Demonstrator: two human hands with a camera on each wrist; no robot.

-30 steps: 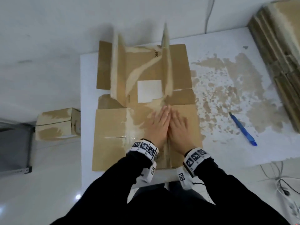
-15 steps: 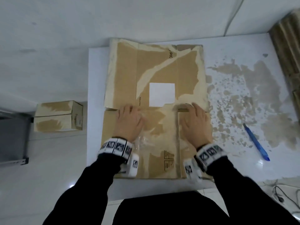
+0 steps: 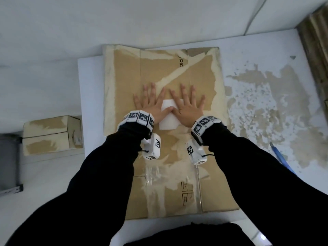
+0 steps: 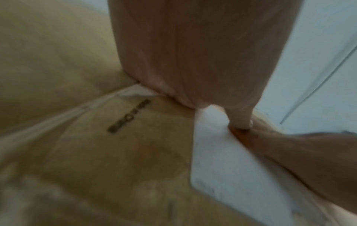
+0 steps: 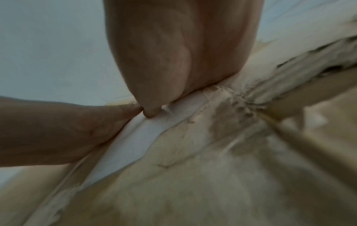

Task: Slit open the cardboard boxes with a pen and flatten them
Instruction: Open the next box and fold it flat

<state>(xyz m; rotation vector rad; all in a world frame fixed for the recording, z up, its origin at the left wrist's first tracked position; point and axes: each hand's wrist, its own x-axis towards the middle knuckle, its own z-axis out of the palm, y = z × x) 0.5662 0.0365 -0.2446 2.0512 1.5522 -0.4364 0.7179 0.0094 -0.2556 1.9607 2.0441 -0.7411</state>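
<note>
A flattened brown cardboard box (image 3: 159, 71) with torn pale patches lies on the white table (image 3: 90, 89). My left hand (image 3: 150, 102) and right hand (image 3: 186, 102) press flat on its far half, fingers spread, thumbs meeting over a white label (image 3: 167, 121). In the left wrist view the palm (image 4: 193, 53) rests on the cardboard (image 4: 115, 152) beside the label (image 4: 231, 168). In the right wrist view the palm (image 5: 173, 53) lies at the label's (image 5: 139, 145) edge. A blue pen (image 3: 281, 158) lies on the table to the right, partly hidden by my right sleeve.
An assembled cardboard box (image 3: 51, 134) sits on the floor left of the table. A stack of flattened cardboard (image 3: 317, 50) stands at the far right. The tabletop on the right has worn brown patches (image 3: 275, 103). A grey object (image 3: 8, 162) is at the left edge.
The upright flaps have been pushed down and the box now lies flat. Both hands moved from the near half up to the far half and now press beside the white label.
</note>
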